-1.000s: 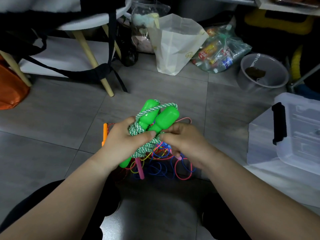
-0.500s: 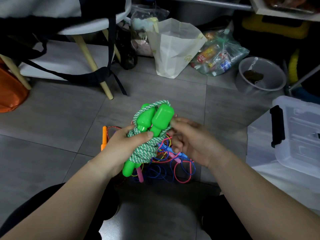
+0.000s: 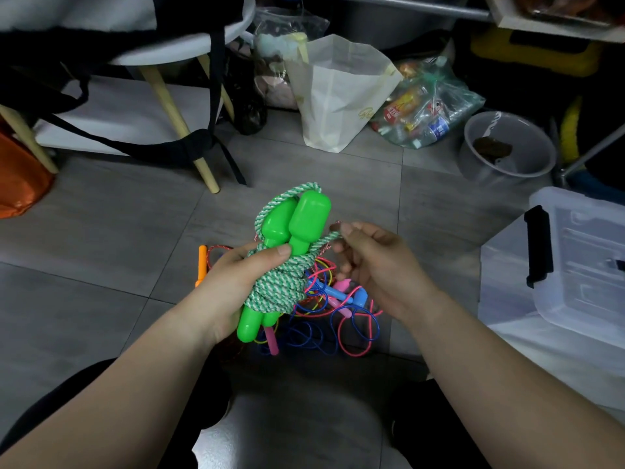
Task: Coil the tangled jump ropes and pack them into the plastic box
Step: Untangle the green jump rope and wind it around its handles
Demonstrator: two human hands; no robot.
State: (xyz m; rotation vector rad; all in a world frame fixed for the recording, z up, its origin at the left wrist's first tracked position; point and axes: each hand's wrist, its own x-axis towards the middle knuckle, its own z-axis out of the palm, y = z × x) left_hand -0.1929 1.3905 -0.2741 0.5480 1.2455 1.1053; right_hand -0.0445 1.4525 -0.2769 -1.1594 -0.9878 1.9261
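My left hand (image 3: pixel 227 292) grips a green-handled jump rope (image 3: pixel 297 228), its green and white cord wound round the two handles. My right hand (image 3: pixel 373 265) pinches the free end of that cord just right of the handles. Beneath both hands a tangle of thin red, blue, pink and yellow jump ropes (image 3: pixel 341 319) lies on the grey tiled floor, with pink and blue handles among it and an orange handle (image 3: pixel 202 262) at its left. The clear plastic box (image 3: pixel 568 272) with a black latch stands shut at the right.
A stool with wooden legs (image 3: pixel 206 170) and black straps stands at the back left. A cream paper bag (image 3: pixel 338 96), a clear bag of bottles (image 3: pixel 429 106) and a grey tub (image 3: pixel 507 147) line the back. An orange bag (image 3: pixel 17 177) sits at far left.
My right hand has let go of the wound bundle, moved right and now pinches the cord's end. The left hand has lowered and tilted the bundle slightly.
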